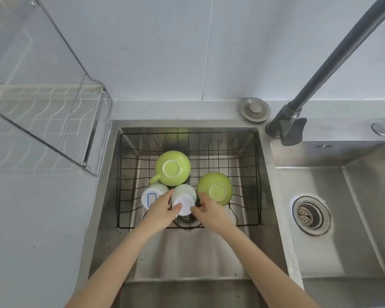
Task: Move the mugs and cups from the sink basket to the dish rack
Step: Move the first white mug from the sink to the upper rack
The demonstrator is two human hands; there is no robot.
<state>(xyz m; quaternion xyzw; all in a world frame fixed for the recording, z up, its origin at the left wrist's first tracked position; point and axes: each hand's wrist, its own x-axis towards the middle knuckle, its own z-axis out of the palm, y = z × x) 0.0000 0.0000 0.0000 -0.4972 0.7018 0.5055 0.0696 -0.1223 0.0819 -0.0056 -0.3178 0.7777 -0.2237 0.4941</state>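
Four vessels stand inverted in the basket [257, 174], which sits in the left sink [187, 252]: a green mug [172, 167] toward the basket's rear, a green cup [215, 188] on its right side, a plain white cup [183, 198] at its centre front, and a labelled white cup [152, 196] just left of that one. The rack [53, 121] stands on the bench [31, 218] left of the basket, under a clear cover, and no mug or cup shows in it. Likely hazard: the vessels stand packed together, the plain white cup close against the labelled cup and just in front of the green mug, so lifting it at a tilt could knock a neighbour over against the basket wires. A second hazard is slip; the upturned base offers little to hold, and a cup dropped from the lift would strike the basket or the steel sink. The mug's handle, pointing toward the labelled cup, could also snag. The left hand [162, 210] has its fingers [177, 206] curled onto the plain white cup, thumb on the base and the others on its left flank. The right hand [209, 211] sits between that cup and the green cup, fingers partly curled; whether they grip either vessel cannot be told.
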